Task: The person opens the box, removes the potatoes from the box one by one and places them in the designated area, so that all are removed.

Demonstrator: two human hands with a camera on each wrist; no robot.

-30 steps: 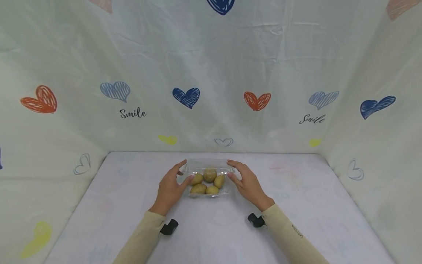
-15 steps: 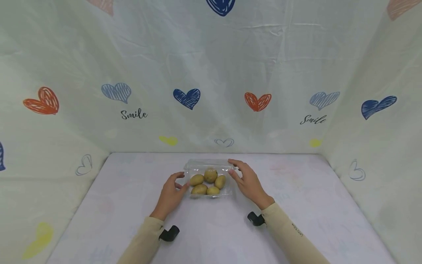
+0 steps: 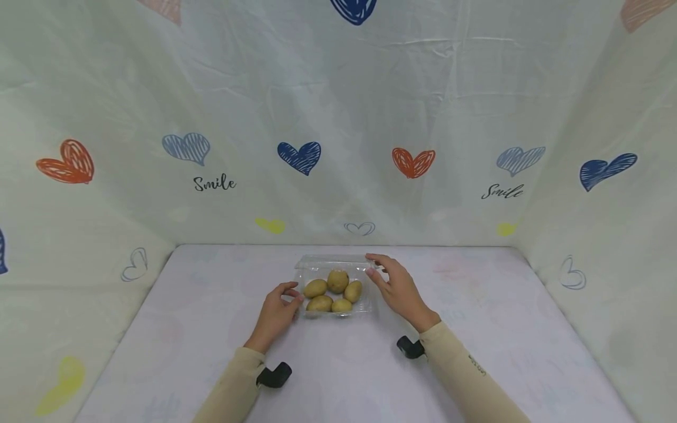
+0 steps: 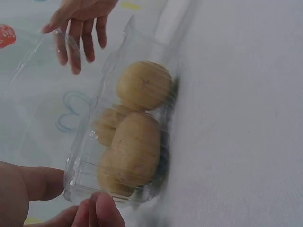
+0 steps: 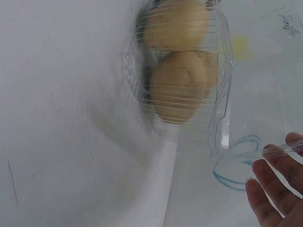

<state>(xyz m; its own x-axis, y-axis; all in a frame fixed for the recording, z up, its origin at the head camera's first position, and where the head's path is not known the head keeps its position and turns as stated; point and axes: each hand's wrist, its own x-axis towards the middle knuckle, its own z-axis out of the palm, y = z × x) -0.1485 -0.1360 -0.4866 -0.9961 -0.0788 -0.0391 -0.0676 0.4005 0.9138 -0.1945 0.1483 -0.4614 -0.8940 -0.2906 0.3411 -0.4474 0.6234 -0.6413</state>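
Observation:
In the head view a clear plastic clamshell box (image 3: 365, 304) with several potatoes (image 3: 319, 304) stands on the table, its hinged lid (image 3: 333, 258) raised at the back. My left hand (image 3: 276, 309) pinches the box's near left side; in the left wrist view the thumb (image 4: 45, 183) is at the rim and the fingertips (image 4: 108, 210) are at the outer wall. My right hand (image 3: 400, 291) holds the lid's right edge, with the lid edge between thumb and fingers in the right wrist view. Ridged plastic partly blurs the potatoes (image 5: 177, 87) there.
A white table (image 3: 338, 376) lies under the box, its back edge close behind the lid. White sheeting (image 3: 338, 94) printed with hearts and "Smile" hangs at the back and both sides. Black cameras (image 3: 275, 375) sit at the sleeve cuffs.
My left hand has left the raised lid's left edge and moved down and nearer to the box's left side. My right hand stays at the lid's right edge.

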